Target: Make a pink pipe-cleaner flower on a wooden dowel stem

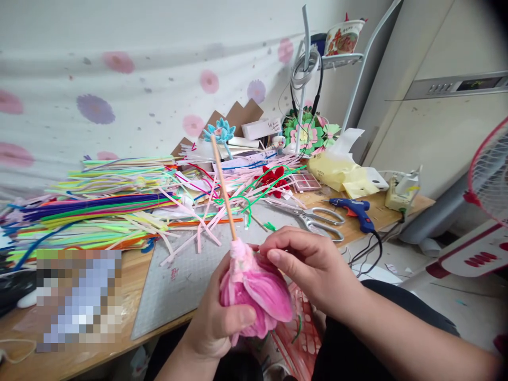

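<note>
Pink petals (265,301) fill the left hand (228,320), thumb pressed over them, stick (224,185) pointing away. The right hand (304,264) pinches near the flower's base, beyond it the glue gun (357,209). Too tight a grip could crush the petals.

Pixelation hides 1 tabletop patch (79,300); the right edge crops the fan (492,172).

Landmark: cutting mat (174,288), smooth matt grey. Right of it, scissors (323,218) look metal, shiny; glue gun (355,209) plastic, blue. Under it, table (119,296) is wood, slightly glossy. Above it, pink flower (257,301) looks fuzzy, soft; stick (224,188) smooth wood.
</note>
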A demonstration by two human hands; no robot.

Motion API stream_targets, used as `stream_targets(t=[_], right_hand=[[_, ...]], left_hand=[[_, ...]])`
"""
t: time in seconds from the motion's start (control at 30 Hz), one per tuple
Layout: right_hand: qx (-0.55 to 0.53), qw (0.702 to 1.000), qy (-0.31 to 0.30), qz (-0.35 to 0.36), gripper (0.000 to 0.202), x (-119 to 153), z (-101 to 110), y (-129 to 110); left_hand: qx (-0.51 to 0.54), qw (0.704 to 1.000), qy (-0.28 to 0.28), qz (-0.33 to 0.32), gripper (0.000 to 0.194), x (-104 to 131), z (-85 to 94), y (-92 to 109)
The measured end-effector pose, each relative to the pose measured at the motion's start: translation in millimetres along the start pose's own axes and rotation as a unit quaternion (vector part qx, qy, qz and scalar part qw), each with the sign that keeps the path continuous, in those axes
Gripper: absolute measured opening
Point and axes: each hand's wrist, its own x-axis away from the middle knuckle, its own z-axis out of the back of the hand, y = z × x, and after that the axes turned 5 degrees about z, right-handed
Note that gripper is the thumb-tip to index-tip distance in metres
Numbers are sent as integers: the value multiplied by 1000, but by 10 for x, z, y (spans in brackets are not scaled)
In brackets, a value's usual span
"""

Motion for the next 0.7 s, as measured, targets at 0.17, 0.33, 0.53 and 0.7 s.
stream_targets(t=[0.17, 0.33, 0.53, 0.7], right_hand=[[-8, 998, -26, 63, 16, 177, 27, -54], [60, 992, -20, 108, 25, 333, -64, -45], [57, 997, -28, 54, 22, 335, -84, -13], [68, 990, -102, 62, 20, 279, 107, 23]], left_hand=[[68, 997, 26, 21, 83, 126, 124, 20], [82, 995, 53, 10, 76, 130, 69, 34], [59, 997, 45, -16, 61, 58, -73, 14], [14, 998, 47, -34, 62, 60, -82, 12]])
